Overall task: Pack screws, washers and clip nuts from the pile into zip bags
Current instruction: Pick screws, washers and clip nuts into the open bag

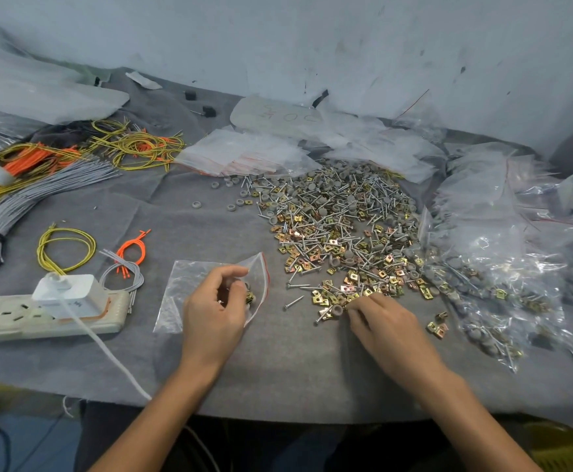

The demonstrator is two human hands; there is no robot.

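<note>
A wide pile (339,226) of silver screws, grey round washers and gold clip nuts covers the grey cloth at centre right. My left hand (215,308) grips the mouth of a clear zip bag (183,284) with a red strip; a few clip nuts and washers show between its fingers inside the opening. My right hand (384,318) rests palm down at the pile's near edge, fingertips pinched on small parts beside a grey washer (337,309). Which part it pinches is hidden by the fingers.
Filled bags (489,267) lie heaped at the right. A stack of flat zip bags (241,155) sits behind the pile. Yellow, orange and grey wire bundles (40,172) spread at the left, with a power strip and white charger (70,296) near the left hand.
</note>
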